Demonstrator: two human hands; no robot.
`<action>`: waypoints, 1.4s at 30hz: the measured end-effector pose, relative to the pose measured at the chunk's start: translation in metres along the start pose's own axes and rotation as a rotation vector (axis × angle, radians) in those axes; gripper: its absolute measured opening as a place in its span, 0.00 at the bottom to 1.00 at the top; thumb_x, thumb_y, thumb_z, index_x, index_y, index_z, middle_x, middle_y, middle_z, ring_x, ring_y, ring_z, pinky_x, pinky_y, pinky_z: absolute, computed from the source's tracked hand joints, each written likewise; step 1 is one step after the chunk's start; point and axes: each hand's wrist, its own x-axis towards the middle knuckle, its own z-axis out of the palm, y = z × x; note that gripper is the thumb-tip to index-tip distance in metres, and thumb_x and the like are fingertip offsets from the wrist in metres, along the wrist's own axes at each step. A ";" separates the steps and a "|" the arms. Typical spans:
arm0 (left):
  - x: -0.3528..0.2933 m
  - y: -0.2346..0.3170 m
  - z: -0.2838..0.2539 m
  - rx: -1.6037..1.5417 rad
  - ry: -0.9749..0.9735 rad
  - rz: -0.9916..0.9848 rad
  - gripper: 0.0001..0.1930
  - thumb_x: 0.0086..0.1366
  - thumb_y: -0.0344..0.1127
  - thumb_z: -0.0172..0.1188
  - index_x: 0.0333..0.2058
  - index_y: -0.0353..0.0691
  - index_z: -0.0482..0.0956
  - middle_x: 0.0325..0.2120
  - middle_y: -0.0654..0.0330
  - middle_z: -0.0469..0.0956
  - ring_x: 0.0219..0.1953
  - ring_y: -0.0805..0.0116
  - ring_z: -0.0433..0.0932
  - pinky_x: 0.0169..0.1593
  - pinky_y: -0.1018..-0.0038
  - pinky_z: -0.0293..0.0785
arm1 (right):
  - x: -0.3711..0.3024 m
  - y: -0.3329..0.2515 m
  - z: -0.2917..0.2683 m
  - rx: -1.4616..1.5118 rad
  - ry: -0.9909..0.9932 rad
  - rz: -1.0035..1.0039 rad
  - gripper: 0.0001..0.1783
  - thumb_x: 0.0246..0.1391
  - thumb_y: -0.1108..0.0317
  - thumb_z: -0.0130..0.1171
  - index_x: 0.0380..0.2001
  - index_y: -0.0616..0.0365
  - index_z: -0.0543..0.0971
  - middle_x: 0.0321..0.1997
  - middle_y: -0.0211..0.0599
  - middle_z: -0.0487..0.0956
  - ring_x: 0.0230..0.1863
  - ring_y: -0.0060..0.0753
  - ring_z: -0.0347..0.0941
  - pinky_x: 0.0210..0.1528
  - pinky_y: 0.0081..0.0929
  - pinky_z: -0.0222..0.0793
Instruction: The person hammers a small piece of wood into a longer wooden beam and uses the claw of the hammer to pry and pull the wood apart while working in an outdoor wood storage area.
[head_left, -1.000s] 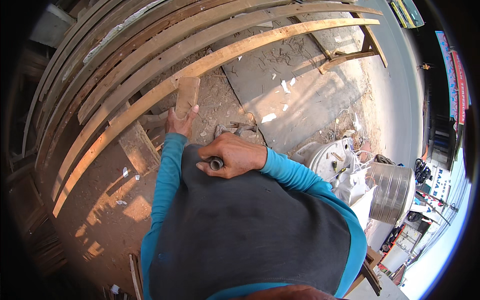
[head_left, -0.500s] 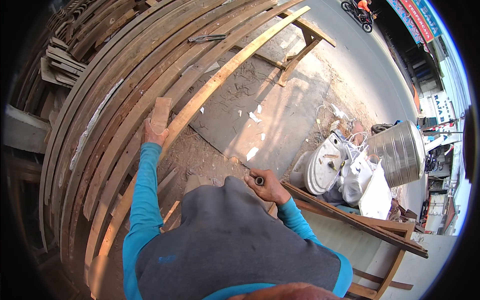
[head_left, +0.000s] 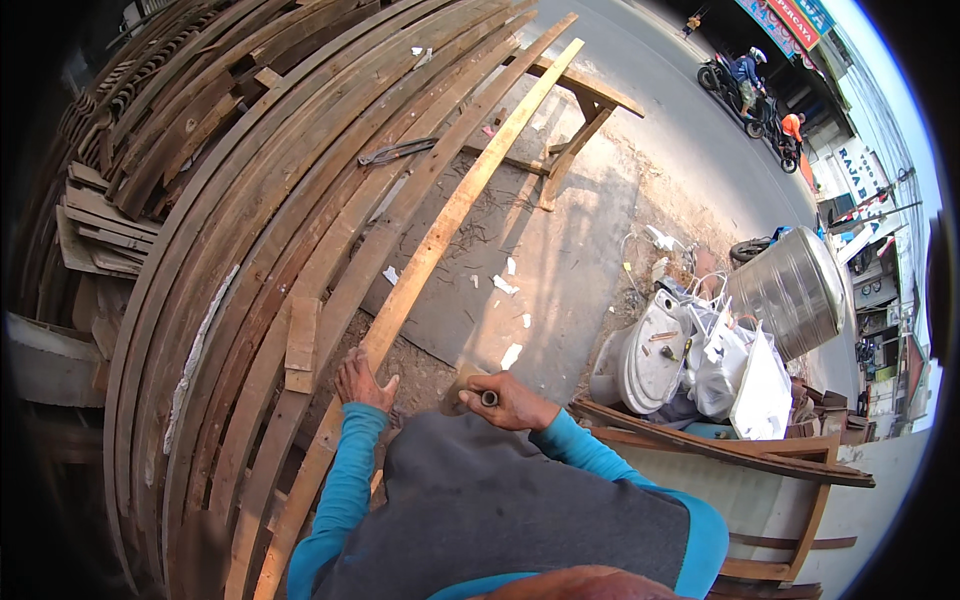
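My left hand lies with its fingers spread on the edge of a long pale plank. In my right hand, closed in front of my body, is a dark tubular handle with a round hollow end; the rest of the tool cannot be made out. Just beyond my left hand a short wooden block rests across the neighbouring boards. Long-handled pincers lie farther up on the boards.
Many long boards fill the left side. The pale plank's far end reaches a wooden trestle. To the right stand a white toilet, plastic bags, a metal drum and a wooden frame. Motorbikes are on the road.
My left hand has let go of the short wooden block, leaving it on the boards, and moved right and nearer onto the pale plank. My right hand still grips the tubular handle, slightly farther left.
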 end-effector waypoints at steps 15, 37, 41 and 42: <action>0.077 -0.019 -0.025 -0.207 -0.836 -0.392 0.57 0.35 0.40 0.82 0.67 0.47 0.62 0.60 0.51 0.71 0.63 0.56 0.70 0.63 0.60 0.70 | 0.082 0.076 -0.194 0.050 0.035 0.009 0.20 0.66 0.59 0.55 0.24 0.62 0.69 0.18 0.44 0.60 0.22 0.37 0.52 0.27 0.38 0.56; 0.138 0.060 0.012 -0.127 -0.434 -0.425 0.59 0.40 0.51 0.81 0.69 0.40 0.59 0.65 0.45 0.65 0.67 0.51 0.65 0.67 0.61 0.65 | 0.195 0.032 -0.416 0.253 0.853 -0.476 0.21 0.68 0.61 0.53 0.20 0.57 0.66 0.16 0.31 0.66 0.16 0.21 0.63 0.20 0.23 0.62; 0.138 0.057 0.030 -0.039 -0.400 -0.380 0.53 0.43 0.45 0.80 0.68 0.44 0.61 0.62 0.45 0.66 0.64 0.46 0.66 0.66 0.59 0.66 | 0.253 0.032 -0.460 0.472 0.845 -0.657 0.21 0.67 0.62 0.53 0.19 0.57 0.67 0.15 0.30 0.64 0.16 0.22 0.61 0.20 0.24 0.62; 0.133 0.049 0.038 -0.023 -0.333 -0.347 0.52 0.43 0.44 0.79 0.67 0.45 0.63 0.61 0.44 0.66 0.62 0.43 0.67 0.64 0.57 0.67 | 0.270 0.031 -0.467 0.523 0.838 -0.637 0.21 0.67 0.62 0.54 0.19 0.55 0.66 0.15 0.28 0.62 0.15 0.23 0.60 0.20 0.25 0.63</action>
